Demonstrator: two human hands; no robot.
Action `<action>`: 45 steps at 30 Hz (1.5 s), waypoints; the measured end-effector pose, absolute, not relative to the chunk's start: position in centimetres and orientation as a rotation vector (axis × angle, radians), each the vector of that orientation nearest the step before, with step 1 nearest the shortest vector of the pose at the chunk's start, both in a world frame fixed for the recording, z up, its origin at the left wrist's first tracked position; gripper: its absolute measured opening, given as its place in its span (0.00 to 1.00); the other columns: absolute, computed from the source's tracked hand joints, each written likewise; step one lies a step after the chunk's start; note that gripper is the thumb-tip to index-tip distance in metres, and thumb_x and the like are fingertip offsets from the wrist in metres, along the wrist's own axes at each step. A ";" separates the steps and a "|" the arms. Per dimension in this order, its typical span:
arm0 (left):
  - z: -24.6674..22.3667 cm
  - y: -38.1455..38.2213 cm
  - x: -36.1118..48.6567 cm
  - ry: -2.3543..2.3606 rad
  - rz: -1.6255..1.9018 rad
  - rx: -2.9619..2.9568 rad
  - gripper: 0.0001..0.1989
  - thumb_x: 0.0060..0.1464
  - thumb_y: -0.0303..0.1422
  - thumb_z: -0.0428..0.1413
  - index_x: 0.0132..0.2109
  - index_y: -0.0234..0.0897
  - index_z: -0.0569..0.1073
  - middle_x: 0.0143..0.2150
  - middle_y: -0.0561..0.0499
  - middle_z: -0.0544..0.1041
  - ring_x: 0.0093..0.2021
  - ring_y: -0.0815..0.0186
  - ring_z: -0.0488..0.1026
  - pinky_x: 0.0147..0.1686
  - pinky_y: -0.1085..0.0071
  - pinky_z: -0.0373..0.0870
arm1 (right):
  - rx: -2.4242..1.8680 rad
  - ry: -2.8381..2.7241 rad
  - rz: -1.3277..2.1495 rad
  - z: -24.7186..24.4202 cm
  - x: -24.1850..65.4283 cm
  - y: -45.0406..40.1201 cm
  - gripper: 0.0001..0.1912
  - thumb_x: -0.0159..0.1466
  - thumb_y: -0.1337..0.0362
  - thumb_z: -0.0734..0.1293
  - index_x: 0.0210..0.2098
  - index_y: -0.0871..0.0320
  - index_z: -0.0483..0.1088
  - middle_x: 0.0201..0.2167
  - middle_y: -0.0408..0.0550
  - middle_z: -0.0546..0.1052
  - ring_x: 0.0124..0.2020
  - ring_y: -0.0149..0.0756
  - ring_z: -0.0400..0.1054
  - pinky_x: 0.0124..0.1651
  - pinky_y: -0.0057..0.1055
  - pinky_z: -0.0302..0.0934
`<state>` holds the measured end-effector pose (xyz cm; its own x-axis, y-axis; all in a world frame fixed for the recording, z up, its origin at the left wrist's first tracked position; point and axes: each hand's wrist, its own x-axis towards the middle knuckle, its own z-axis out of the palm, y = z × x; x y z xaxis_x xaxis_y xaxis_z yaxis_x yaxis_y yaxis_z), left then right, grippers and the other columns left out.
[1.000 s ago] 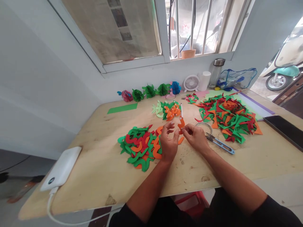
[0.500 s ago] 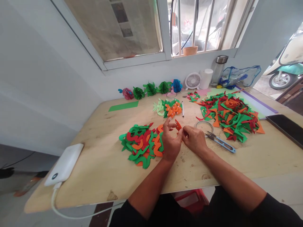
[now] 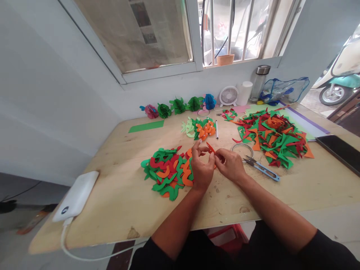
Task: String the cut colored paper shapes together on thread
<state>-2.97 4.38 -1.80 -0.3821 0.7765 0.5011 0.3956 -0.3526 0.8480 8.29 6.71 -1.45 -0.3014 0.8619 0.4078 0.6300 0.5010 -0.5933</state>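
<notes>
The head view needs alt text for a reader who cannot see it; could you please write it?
Left hand and right hand together pinch a small orange paper cutout above a wooden table, between a pile of cutouts and thread snips.

Plywood table (image 3: 118, 195): cutout pile (image 3: 165, 172), scrap heap (image 3: 272, 137) (right), snips (image 3: 263, 169).

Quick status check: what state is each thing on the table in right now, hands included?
left hand: pinching the red paper piece
right hand: pinching the same piece
red paper piece: held above the table
snips: lying flat, untouched
pile of cut shapes: loose heap beside the left hand
scrap pile: loose heap
power bank: cable plugged in
bottle: upright, capped
</notes>
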 end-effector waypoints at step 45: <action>-0.1 4.9 -3.6 1.014 1.562 0.745 0.33 0.39 0.38 0.64 0.53 0.36 0.65 0.31 0.51 0.78 0.30 0.67 0.75 0.34 0.69 0.70 | -1.002 -1.736 1.283 -0.9 8.7 7.8 0.15 0.58 0.58 0.61 0.18 0.58 0.63 0.14 0.38 0.64 0.17 0.25 0.56 0.22 0.24 0.50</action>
<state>-3.58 4.90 -0.07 -0.2253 0.9732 -0.0468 -0.4394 -0.0586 0.8964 8.68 7.85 -0.92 -0.4183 0.9013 0.1123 0.1574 0.1937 -0.9683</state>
